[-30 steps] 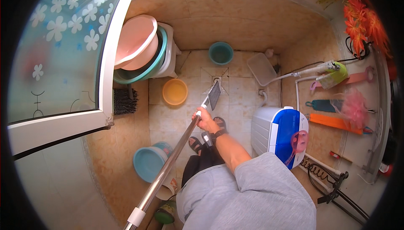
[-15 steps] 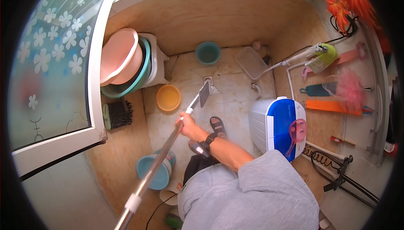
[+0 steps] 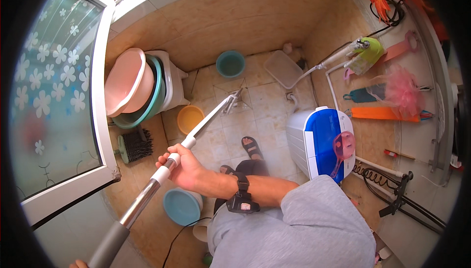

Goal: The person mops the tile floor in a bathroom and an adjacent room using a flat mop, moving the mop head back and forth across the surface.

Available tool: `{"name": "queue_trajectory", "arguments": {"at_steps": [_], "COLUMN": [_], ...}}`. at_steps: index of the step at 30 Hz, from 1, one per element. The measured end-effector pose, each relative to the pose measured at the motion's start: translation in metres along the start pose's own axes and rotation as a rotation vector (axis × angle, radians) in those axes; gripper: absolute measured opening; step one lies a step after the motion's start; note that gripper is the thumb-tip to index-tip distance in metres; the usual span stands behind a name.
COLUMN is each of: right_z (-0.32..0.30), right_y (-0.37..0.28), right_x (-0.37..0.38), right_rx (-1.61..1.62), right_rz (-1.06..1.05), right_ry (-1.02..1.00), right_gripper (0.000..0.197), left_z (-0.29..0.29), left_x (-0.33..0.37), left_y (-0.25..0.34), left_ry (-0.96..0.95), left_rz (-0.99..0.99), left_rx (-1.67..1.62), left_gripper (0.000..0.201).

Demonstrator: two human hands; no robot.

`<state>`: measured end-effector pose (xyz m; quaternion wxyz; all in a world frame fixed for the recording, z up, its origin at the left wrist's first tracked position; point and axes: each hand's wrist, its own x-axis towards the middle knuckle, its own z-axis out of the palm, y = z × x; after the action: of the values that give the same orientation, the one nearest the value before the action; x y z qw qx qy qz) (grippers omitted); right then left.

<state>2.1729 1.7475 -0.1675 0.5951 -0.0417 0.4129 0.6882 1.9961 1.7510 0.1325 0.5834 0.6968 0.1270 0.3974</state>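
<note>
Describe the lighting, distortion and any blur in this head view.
Head view: strong fisheye bending, with the white door frame curving and black corners round the circular image; even daylight, brightest through the flower-patterned frosted glass; soft shadows on the beige floor tiles; the long metal mop handle in the right hand looks sharp.

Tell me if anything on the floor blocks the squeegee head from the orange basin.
Nothing visible does. The squeegee head on the long metal pole rests on bare beige floor tiles, with open tile between it and the round orange plastic basin.
</note>
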Motion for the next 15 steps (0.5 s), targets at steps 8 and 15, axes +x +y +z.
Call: {"name": "queue_trajectory", "arguments": {"at_steps": [8,15], "right_z": [0.017,0.023], "right_y": [-0.013,-0.048], "right_x": [-0.014,-0.015], "right_rx": [-0.002,0.085], "right_rz": [0.07,0.057], "right_ry": [-0.207,-0.285], "right_gripper": [0.012,0.013], "left_z": [0.033,0.074], "left_x": [0.02,0.062], "left_y": [-0.073,-0.133], "left_ry": [0.172,-0.002], "left_rz": [-0.074,-0.14], "left_rx": [0.171,0.276], "left_gripper": [0.022,0.035]}}
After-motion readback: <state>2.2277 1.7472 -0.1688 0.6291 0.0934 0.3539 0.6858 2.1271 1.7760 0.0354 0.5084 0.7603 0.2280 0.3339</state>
